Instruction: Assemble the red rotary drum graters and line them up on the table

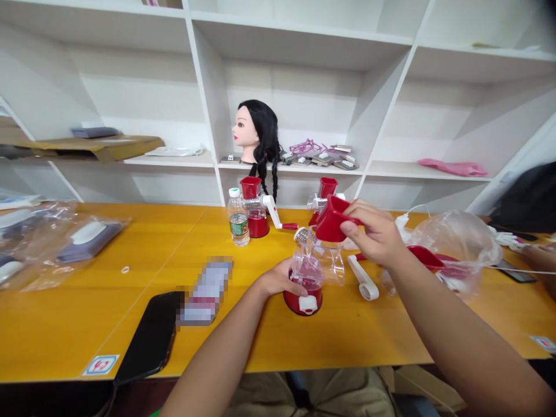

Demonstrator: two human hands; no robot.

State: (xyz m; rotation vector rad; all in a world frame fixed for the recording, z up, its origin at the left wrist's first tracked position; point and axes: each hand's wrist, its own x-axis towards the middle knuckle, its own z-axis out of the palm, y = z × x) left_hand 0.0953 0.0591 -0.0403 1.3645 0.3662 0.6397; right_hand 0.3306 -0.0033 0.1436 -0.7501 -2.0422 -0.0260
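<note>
A clear plastic grinder body with a red base stands on the yellow table, right in front of me. My left hand wraps round its left side near the base. My right hand pinches a red hopper piece and holds it tilted just above the clear body's top. A white crank handle lies on the table to the right of the base.
An assembled red grinder and a water bottle stand farther back; another red grinder is behind my right hand. A black phone lies front left. Plastic bags sit right; bagged items sit left. A mannequin head is on the shelves.
</note>
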